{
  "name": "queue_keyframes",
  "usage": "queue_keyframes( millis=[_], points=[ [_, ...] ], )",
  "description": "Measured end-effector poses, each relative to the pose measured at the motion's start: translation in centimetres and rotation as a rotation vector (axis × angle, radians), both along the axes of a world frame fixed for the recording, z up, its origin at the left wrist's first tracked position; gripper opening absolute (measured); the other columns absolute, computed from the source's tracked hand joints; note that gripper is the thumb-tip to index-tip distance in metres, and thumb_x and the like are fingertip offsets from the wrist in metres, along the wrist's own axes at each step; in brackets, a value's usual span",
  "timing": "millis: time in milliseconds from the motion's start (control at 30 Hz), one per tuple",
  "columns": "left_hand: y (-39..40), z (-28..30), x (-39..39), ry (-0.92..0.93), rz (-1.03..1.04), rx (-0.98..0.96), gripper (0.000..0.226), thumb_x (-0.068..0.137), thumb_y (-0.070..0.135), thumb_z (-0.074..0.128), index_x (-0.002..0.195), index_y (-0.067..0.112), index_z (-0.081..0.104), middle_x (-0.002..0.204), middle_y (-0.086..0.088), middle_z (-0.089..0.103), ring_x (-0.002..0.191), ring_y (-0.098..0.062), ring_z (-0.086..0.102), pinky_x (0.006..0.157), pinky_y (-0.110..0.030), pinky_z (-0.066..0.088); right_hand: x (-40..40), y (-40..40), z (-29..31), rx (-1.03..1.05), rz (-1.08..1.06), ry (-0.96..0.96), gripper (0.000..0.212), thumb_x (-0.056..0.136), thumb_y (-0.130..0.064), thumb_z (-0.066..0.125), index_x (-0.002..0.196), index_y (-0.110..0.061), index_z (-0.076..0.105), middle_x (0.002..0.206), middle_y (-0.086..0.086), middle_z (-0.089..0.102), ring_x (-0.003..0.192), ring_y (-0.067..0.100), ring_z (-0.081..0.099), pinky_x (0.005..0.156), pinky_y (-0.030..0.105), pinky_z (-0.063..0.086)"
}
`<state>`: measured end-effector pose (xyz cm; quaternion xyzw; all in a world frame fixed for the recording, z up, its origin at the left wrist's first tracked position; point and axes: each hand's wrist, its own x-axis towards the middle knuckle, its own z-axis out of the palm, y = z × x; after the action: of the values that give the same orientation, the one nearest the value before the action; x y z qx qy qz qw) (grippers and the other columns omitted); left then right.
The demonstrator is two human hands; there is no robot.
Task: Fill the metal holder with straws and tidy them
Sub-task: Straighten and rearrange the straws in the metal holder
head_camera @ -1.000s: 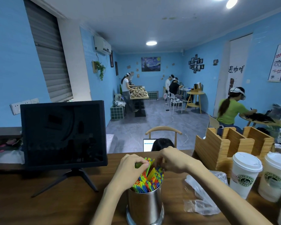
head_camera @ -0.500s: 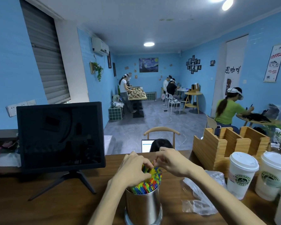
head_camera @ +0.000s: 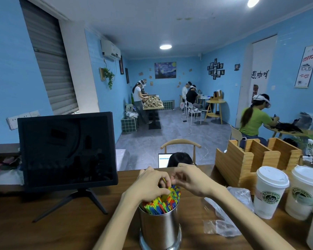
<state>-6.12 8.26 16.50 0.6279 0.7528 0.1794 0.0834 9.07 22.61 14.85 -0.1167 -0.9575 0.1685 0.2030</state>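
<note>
1. The metal holder [head_camera: 160, 226] stands on the table at 6 o'clock, full of straws [head_camera: 163, 202].
2. The left hand [head_camera: 148, 186] pinches some straw tops.
3. The right hand [head_camera: 192, 180] pinches others at 1 o'clock.
4. Press gently so the tops sit level.

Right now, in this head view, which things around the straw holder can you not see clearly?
- Straws: the far tips are hidden under the left hand and right hand.
- Which straw the fingertips grip: too small to tell.
- Metal holder: base cut off by the bottom edge.
- Plastic bag: contents unclear through the crumpled film.
- Cup logo text: blurred.
</note>
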Motion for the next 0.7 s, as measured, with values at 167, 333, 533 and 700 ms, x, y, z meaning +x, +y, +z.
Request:
queue_keyframes(
  millis=[167,333,533,700],
  points=[
    [-0.4,-0.3,-0.1,-0.088,0.042,0.076,0.008,0.095,0.044,0.064,0.101,0.040,0.061,0.096,0.019,0.054,0.105,-0.007,0.036,0.095,-0.038,0.031,0.1,0.0,0.2,-0.087,-0.013,0.103,0.010,0.096,-0.033,0.068,0.093,-0.023,0.069,0.092,-0.012,0.059,0.083,0.008,0.057,0.070,0.019,0.046],
    [-0.5,-0.6,-0.1,-0.098,0.047,0.147,0.007,0.096,0.044,0.062,0.098,0.039,0.061,0.096,0.017,0.064,0.102,-0.001,0.042,0.095,-0.036,0.030,0.1,-0.5,0.8,-0.237,0.037,0.175,0.009,0.099,-0.026,0.066,0.097,-0.018,0.068,0.087,-0.007,0.071,0.081,0.010,0.069,0.076,0.032,0.057],
    [-0.2,-0.1,0.0,-0.378,0.107,0.456,0.007,0.095,0.034,0.067,0.092,0.035,0.060,0.091,0.005,0.065,0.085,-0.007,0.062,0.071,-0.016,0.048,-0.9,-1.1,1.0,-0.398,0.022,0.396,0.006,0.097,-0.025,0.069,0.095,-0.020,0.071,0.088,-0.001,0.072,0.079,0.015,0.070,0.077,0.039,0.059],
    [0.2,1.2,0.5,-0.598,0.202,0.706,0.008,0.091,0.026,0.074,0.091,0.028,0.066,0.083,0.007,0.071,0.079,-0.004,0.067,0.069,-0.021,0.055,-1.9,-2.5,1.7,-0.555,0.042,0.515,0.009,0.091,-0.019,0.076,0.100,-0.018,0.075,0.084,0.007,0.073,0.075,0.028,0.071,0.076,0.037,0.061]
  ],
)
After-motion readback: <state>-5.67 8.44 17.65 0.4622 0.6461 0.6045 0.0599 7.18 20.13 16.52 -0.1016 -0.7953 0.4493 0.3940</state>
